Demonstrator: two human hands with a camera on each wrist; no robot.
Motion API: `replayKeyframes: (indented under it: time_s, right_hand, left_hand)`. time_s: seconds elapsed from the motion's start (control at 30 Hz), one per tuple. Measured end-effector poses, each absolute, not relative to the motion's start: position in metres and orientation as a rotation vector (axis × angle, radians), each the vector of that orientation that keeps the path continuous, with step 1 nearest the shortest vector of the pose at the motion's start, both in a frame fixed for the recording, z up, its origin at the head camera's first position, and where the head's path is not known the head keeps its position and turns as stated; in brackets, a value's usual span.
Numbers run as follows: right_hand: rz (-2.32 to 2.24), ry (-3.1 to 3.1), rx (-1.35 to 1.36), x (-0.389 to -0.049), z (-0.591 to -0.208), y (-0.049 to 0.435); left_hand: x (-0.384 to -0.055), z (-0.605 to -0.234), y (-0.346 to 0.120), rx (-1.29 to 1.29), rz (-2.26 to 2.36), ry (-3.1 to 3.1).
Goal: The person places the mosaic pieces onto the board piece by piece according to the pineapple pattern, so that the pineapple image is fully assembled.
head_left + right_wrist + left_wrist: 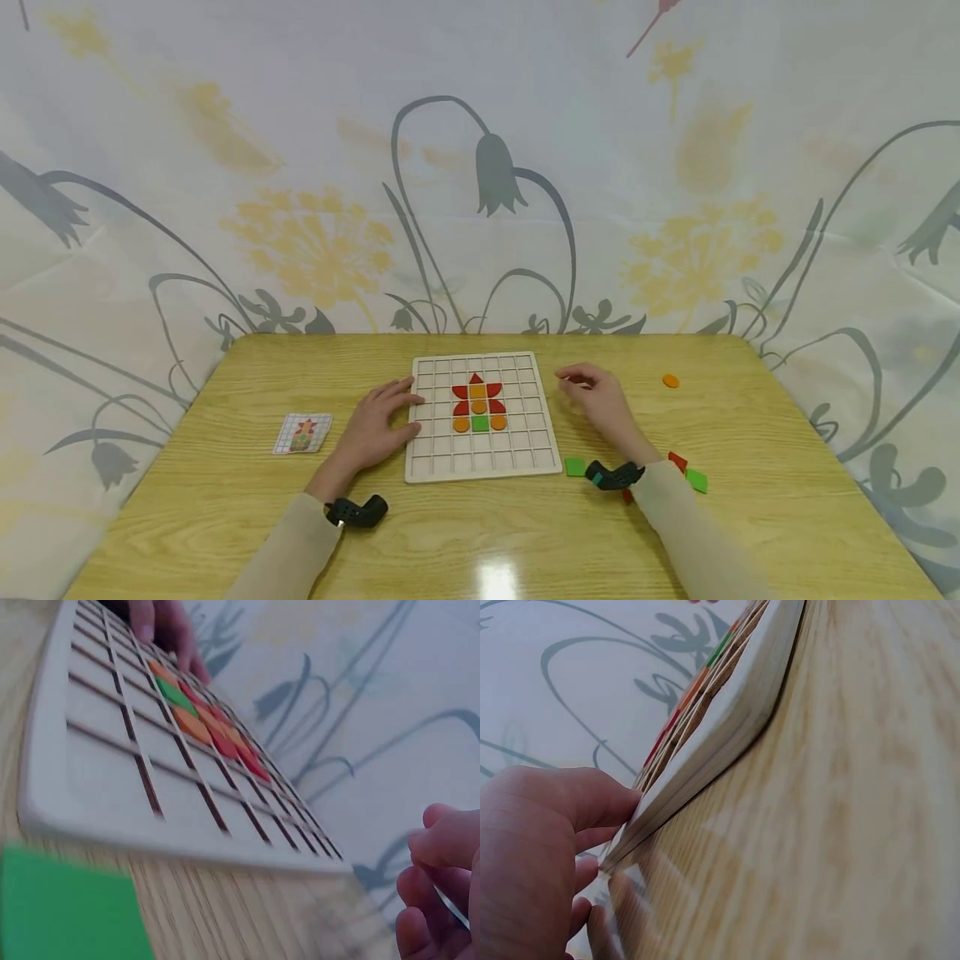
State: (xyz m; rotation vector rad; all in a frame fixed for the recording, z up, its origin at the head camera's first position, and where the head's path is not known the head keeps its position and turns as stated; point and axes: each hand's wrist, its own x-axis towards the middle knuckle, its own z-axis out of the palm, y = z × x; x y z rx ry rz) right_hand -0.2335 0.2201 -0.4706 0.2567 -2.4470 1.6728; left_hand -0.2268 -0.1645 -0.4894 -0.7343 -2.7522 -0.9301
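Note:
A white grid board (442, 467) lies mid-table. On it stands a figure of flat pieces: red pieces (497, 406), orange pieces (461, 424) and a green square (480, 423). My left hand (377, 423) rests at the board's left side, fingers spread along its edge; up close, the thumb (607, 796) touches the rim. Just off the board's right side hovers my right hand (600, 404), its fingers loosely bent and the thumb near the index finger (442, 814). No piece shows between them. Nearest to that wrist is a loose green square (575, 467).
A small card (302, 433) with a printed grid and coloured figure lies at the left. To the right are an orange disc (671, 381), a red piece (678, 461) and another green square (697, 481). A patterned curtain (480, 275) hangs behind the table (480, 533).

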Motion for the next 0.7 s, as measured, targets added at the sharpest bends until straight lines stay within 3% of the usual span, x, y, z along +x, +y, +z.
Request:
replayKeyframes:
  time_s: [0.37, 0.7]
  right_hand:
    - [1.328, -2.499, 0.001, -0.223, -0.472, 0.346]
    - [1.329, -2.625, -0.132, -0.222, -0.473, 0.379]
  left_hand:
    - [-0.227, -0.491, -0.165, -0.732, -0.92, -2.758]
    - [-0.226, -0.491, -0.165, -0.733, -0.927, -2.747]
